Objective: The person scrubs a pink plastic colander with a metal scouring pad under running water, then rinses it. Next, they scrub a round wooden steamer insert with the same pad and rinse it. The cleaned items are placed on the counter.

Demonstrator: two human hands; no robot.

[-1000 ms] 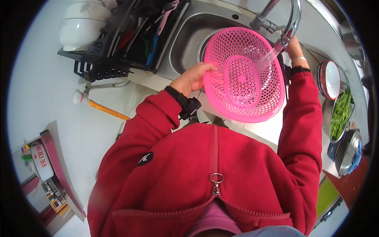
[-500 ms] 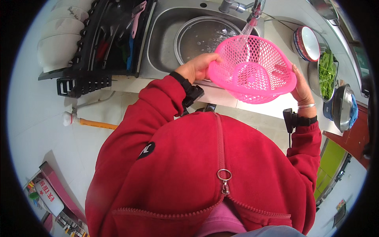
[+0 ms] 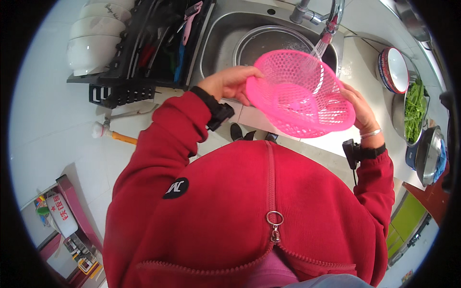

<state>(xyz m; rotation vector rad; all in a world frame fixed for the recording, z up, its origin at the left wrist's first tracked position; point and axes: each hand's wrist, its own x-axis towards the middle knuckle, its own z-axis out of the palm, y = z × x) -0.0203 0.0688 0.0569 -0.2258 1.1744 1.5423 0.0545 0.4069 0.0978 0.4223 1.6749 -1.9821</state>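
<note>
A pink basket (image 3: 290, 103) with lattice sides is held right of center in the upper half of the frame, its hollow facing the camera and its upper part overlapping the front edge of the sink (image 3: 210, 53). The left hand (image 3: 233, 84) is clamped on the basket's left rim, thumb over the edge and fingers lower down. The right hand (image 3: 360, 110) is clamped on the right rim, its fingers curled over the edge. Water (image 3: 319, 49) runs from the tap (image 3: 314, 19) at the top of the frame and meets the basket's upper wall. Behind the basket, a round metal basin (image 3: 264, 43) sits in the sink.

On the white table (image 3: 355, 65) at the right of the frame, bowls with patterned outsides (image 3: 394, 72) stand tipped on their side. Just below them in the frame, green vegetables (image 3: 415, 113) lie in a metal pan (image 3: 399, 115), and near that is a metal bowl (image 3: 427, 156) with a blue cloth (image 3: 441, 168) beside it. At the upper left, a stack of white bowls (image 3: 93, 53) stands next to a black rack (image 3: 139, 48) holding utensils, among them a pink peeler (image 3: 192, 19). Both sleeves of the red jacket (image 3: 230, 206) end above black wrist straps, and a bracelet (image 3: 370, 133) circles the right wrist.
</note>
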